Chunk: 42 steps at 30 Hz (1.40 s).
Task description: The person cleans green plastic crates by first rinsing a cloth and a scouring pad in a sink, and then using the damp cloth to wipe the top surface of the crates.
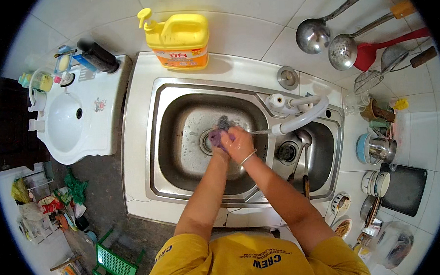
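Note:
Over the larger left basin (pixel 168 155) of a steel double sink, my two hands are close together around a wet, bunched purple cloth (pixel 215 138). My right hand (pixel 239 143), with a pale bracelet at the wrist, closes on it from the right. My left hand (pixel 221 151) grips it from below, its fingers mostly hidden behind the cloth and the other hand. A dark grey bunched piece (pixel 224 122) sticks out past the fingers; whether it belongs to the cloth I cannot tell. Water runs from the white faucet (pixel 306 119) onto my right hand.
A ladle (pixel 304 138) and other long-handled utensils stand in the smaller right basin. A yellow detergent jug (pixel 180 42) stands behind the sink. Ladles and strainers hang at the upper right. Bowls and pots (pixel 380 149) line the right side; a white washbasin (pixel 65 120) is at left.

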Motion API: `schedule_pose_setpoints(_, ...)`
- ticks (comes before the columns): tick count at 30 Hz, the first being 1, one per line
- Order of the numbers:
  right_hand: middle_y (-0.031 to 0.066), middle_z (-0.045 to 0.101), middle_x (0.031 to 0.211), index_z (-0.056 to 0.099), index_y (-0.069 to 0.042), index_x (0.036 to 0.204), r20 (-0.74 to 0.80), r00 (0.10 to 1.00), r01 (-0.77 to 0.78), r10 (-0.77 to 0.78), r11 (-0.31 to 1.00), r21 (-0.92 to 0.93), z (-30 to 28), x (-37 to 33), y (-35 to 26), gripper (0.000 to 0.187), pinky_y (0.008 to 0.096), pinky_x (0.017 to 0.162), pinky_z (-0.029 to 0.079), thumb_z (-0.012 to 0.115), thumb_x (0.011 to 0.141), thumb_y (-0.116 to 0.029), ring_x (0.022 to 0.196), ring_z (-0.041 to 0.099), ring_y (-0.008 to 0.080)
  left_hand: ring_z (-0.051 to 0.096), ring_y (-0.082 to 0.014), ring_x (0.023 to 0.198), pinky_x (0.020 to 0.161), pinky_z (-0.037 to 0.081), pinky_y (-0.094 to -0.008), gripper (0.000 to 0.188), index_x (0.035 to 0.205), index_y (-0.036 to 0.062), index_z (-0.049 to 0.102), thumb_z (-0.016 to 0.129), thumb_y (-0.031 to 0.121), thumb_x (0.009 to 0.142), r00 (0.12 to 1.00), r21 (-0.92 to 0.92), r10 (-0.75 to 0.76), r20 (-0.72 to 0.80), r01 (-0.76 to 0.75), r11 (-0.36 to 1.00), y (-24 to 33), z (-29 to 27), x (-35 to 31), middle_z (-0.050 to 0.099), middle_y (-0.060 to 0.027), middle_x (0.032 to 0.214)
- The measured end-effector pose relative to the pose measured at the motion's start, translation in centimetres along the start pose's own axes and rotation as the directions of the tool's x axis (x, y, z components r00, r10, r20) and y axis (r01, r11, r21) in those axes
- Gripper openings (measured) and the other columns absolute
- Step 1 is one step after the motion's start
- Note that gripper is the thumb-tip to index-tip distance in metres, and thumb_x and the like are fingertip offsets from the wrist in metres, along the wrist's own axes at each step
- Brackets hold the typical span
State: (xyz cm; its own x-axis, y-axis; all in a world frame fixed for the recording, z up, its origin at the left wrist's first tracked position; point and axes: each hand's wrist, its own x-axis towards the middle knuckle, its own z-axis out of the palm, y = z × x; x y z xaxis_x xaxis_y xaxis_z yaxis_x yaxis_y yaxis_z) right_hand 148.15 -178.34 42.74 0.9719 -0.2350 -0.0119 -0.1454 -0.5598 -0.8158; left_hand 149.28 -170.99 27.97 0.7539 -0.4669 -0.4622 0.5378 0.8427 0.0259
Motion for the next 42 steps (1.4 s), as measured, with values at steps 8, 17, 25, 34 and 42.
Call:
schedule_pose_setpoints(8, 0.0069, 0.059, 0.081, 0.056, -0.004, 0.084, 0.222, 0.805, -0.43, 0.549, 0.284, 0.857, -2.1, 2.7, 2.2, 0.015, 0.0309, 0.067, 0.049, 0.06, 0.08, -0.018, 0.07, 0.058, 0.0161, 0.052, -0.0289, 0.106, 0.091, 0.041, -0.0478, 0.048, 0.116, 0.0082, 0.05, 0.025, 0.043, 0.093, 0.773, 0.159, -0.164, -0.613, 0.324, 0.933, -1.2, 6.8, -4.9, 0.055, -0.0112, 0.115)
schedule_pose_setpoints(17, 0.0049, 0.058, 0.085, 0.055, 0.002, 0.099, -0.121, 0.992, 0.048, -0.027, 0.984, 0.171, -1.7, -5.1, 1.3, 0.021, 0.0257, 0.073, 0.044, 0.058, 0.082, -0.009, 0.08, 0.054, 0.0128, 0.058, -0.0258, 0.082, 0.079, 0.047, -0.0404, 0.048, 0.103, 0.0076, 0.056, 0.042, 0.05, 0.086, 0.974, 0.097, -0.13, -0.187, 0.149, 0.984, 1.6, 10.0, -2.4, 0.06, -0.0102, 0.095)
schedule_pose_setpoints(25, 0.0034, 0.058, 0.087, 0.056, 0.0, 0.094, -0.18, 0.85, -0.188, 0.495, 0.605, 0.774, -1.1, 1.9, 6.2, 0.02, 0.0277, 0.077, 0.042, 0.059, 0.082, -0.016, 0.082, 0.053, 0.0139, 0.06, -0.0234, 0.084, 0.079, 0.048, -0.0382, 0.032, 0.097, 0.0056, 0.058, 0.047, 0.034, 0.087, 0.964, 0.193, -0.033, -0.265, 0.086, 0.977, -2.8, 9.8, -2.5, 0.063, -0.0096, 0.094)
schedule_pose_setpoints(34, 0.0168, 0.049, 0.119, 0.048, -0.004, 0.097, -0.014, 0.988, 0.157, -0.156, 0.983, 0.091, -1.0, -2.7, 2.9, 0.022, 0.033, 0.094, 0.035, 0.056, 0.077, -0.004, 0.108, 0.048, 0.0268, 0.055, -0.0272, 0.088, 0.078, 0.048, -0.0399, 0.034, 0.111, 0.0082, 0.05, 0.041, 0.034, 0.091, 0.994, 0.23, 0.055, -0.094, -0.032, 0.973, -1.8, 4.4, -1.6, 0.056, -0.0115, 0.107)
schedule_pose_setpoints(42, 0.0151, 0.051, 0.114, 0.048, -0.003, 0.115, 0.026, 0.964, 0.258, -0.264, 0.957, 0.132, -4.7, 0.5, 3.3, 0.038, 0.0335, 0.091, 0.037, 0.053, 0.077, -0.003, 0.104, 0.05, 0.0267, 0.056, -0.0304, 0.097, 0.085, 0.045, -0.0453, 0.042, 0.117, 0.0055, 0.044, 0.035, 0.038, 0.093, 0.877, 0.188, -0.132, -0.461, 0.242, 0.952, 0.7, 7.7, -2.8, 0.054, -0.0149, 0.11)
